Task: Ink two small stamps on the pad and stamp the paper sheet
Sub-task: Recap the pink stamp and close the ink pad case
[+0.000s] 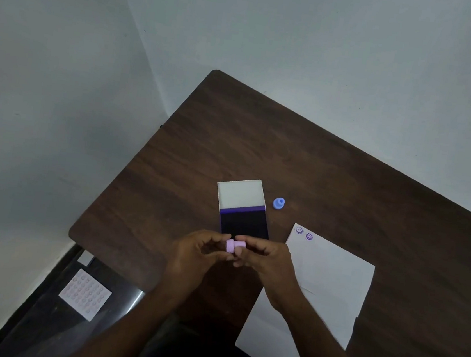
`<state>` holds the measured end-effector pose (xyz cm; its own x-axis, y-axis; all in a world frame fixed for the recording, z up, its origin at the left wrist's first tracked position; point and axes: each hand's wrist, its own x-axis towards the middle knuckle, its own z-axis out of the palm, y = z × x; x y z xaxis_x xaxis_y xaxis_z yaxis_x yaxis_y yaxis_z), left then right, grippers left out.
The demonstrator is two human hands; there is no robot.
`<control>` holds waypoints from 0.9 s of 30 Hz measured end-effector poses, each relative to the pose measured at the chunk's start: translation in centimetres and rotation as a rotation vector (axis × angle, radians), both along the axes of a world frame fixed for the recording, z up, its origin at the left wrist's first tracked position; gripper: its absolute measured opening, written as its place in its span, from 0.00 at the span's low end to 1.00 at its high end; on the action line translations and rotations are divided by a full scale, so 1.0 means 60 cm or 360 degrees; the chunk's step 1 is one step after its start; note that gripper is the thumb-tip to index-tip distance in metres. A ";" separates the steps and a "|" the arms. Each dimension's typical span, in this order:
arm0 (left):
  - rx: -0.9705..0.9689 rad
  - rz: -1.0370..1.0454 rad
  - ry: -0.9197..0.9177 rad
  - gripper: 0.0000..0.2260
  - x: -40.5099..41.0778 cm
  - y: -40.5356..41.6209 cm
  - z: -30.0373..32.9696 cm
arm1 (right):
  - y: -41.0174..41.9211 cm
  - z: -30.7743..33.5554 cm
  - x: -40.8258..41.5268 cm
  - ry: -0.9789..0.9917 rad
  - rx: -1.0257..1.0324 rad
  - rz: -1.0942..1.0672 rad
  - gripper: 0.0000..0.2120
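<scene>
Dark wooden table (332,166), both hands meeting, left grip (199,255) and right grip (265,262) pinching pink stamp (234,246)

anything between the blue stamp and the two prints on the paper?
No. In the head view, only bare table lies between the blue stamp and the prints at the paper corner.

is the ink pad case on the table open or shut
Open: the purple ink pad case has its white lid flipped back flat on the dark wooden table, baring the dark ink surface.
</scene>
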<state>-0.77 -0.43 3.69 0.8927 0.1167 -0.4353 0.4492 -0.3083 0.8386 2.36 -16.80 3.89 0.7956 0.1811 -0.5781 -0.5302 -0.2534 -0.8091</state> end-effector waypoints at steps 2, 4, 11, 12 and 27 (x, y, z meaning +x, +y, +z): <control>-0.0073 0.0156 0.0132 0.19 0.000 -0.009 -0.017 | -0.006 0.006 0.001 -0.0035 0.0006 0.0082 0.12; -0.0163 0.0160 0.0207 0.18 -0.001 -0.007 -0.039 | -0.009 0.010 0.002 -0.0045 0.0007 0.0128 0.10; -0.0261 -0.0035 0.0157 0.06 0.026 -0.015 -0.018 | -0.022 0.015 0.015 0.0057 0.0076 0.0075 0.11; -0.0234 -0.0062 0.0143 0.07 0.030 -0.017 -0.021 | -0.023 0.014 0.016 0.0081 0.0082 0.0022 0.12; 0.0111 -0.0176 -0.0078 0.15 0.132 -0.080 -0.010 | -0.114 -0.031 0.116 -0.0353 -0.0833 -0.0385 0.10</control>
<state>7.17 -5.23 3.12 0.9217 0.0448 -0.3852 0.3683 -0.4121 0.8334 9.34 -23.63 2.05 0.8901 -0.2825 -0.3577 -0.4558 -0.5402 -0.7074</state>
